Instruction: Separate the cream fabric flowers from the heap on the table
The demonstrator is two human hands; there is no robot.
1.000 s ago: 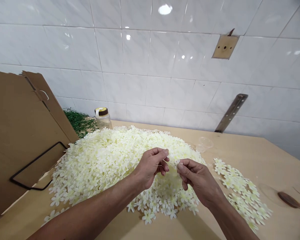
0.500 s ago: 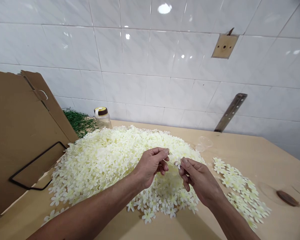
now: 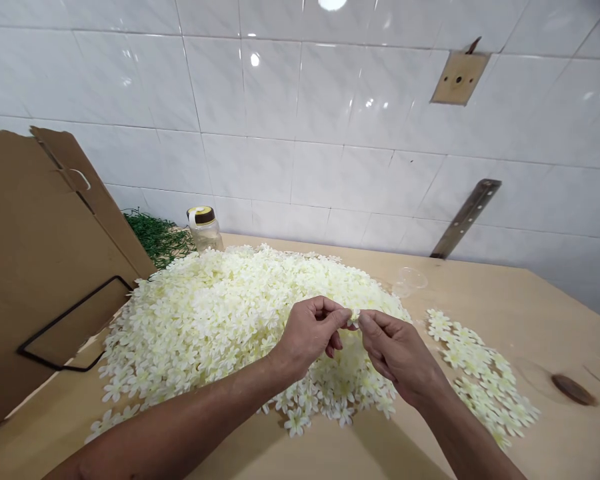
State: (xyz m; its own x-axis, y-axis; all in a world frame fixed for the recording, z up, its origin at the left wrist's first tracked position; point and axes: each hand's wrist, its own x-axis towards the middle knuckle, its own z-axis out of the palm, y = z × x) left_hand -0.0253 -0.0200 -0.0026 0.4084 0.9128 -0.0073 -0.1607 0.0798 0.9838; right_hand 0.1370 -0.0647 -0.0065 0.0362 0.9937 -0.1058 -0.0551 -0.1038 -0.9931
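Note:
A small white artificial flower (image 3: pixel 354 319) is pinched between my two hands, over the front right part of a large heap of pale yellow-white artificial flowers (image 3: pixel 220 313). My left hand (image 3: pixel 316 333) is closed, thumb and forefinger at the flower's left side. From the right, my right hand (image 3: pixel 397 350) grips the same flower with thumb and forefinger, its other fingers curled in. The fingertips of both hands nearly meet and cover much of the flower. Flat on the table to the right lies a smaller spread of the same flowers (image 3: pixel 480 373).
A cardboard box (image 3: pixel 45 253) and a black wire frame (image 3: pixel 70 320) stand at left. Behind the heap are green artificial stems (image 3: pixel 157 237) and a clear bottle with a brown lid (image 3: pixel 204 227). A brown oval object (image 3: pixel 573 389) lies far right. A tiled wall (image 3: pixel 280 100) closes the back.
My hands have come together, and my left thumb and forefinger now meet the flower that my right hand held alone. The view has tipped slightly downward.

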